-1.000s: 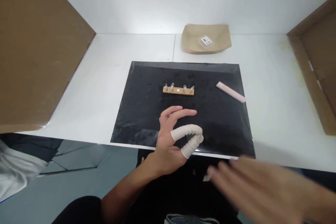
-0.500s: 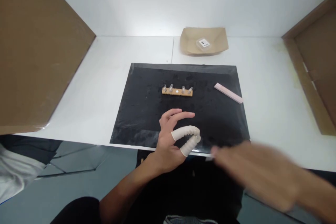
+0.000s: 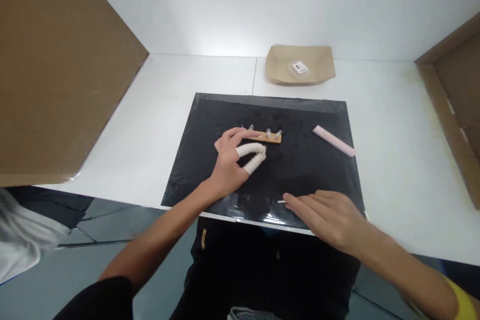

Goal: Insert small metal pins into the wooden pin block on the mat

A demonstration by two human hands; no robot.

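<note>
My left hand (image 3: pixel 234 160) is over the black mat, with white finger cots on its thumb and index finger. Those two tips are pinched together on a small clear piece (image 3: pixel 264 149), mostly covered by the cots. Its other fingers lie across the left part of a light wooden strip (image 3: pixel 264 137), which bears several small clear upright pieces (image 3: pixel 268 133). Near the mat's front edge, my right hand (image 3: pixel 330 217) is closed on a thin white stick (image 3: pixel 281 202) whose end points left out of the fingertips.
A pink strip (image 3: pixel 333 140) lies slanted on the right of the black mat (image 3: pixel 300 170). Behind the mat stands a brown paper tray (image 3: pixel 275 67) holding a small labelled clear case (image 3: pixel 299 68). Cardboard walls (image 3: pixel 67 75) flank the white table; grey-white fabric (image 3: pixel 30 235) shows at lower left.
My left hand has moved forward onto the wooden strip, still pinching. My right hand, blurred before at the table's front edge, is now over the mat with the white stick showing.
</note>
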